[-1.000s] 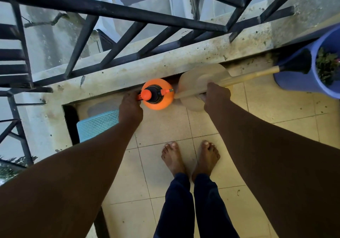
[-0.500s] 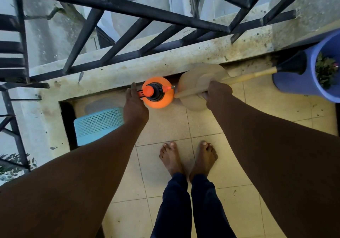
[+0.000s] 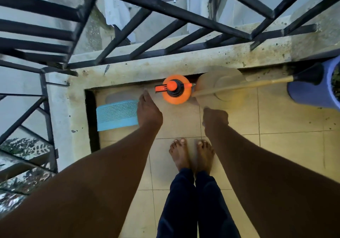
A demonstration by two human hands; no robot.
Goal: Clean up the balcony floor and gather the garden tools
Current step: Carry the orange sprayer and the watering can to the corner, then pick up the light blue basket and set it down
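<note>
Both hands hold nothing: the left hand [image 3: 149, 111], its grip flat with fingers straight, reaches just short of the orange sprayer [image 3: 175, 89] on the floor [image 3: 287, 127], while the right hand [image 3: 215, 118], its grip loosely curled, hangs just below the broom [image 3: 244, 84]; no writing is readable.

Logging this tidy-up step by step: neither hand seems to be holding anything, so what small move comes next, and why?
Probably withdraw both hands: the left hand and right hand hold nothing, while the orange sprayer and wooden-handled brush already sit together by the ledge.
</note>
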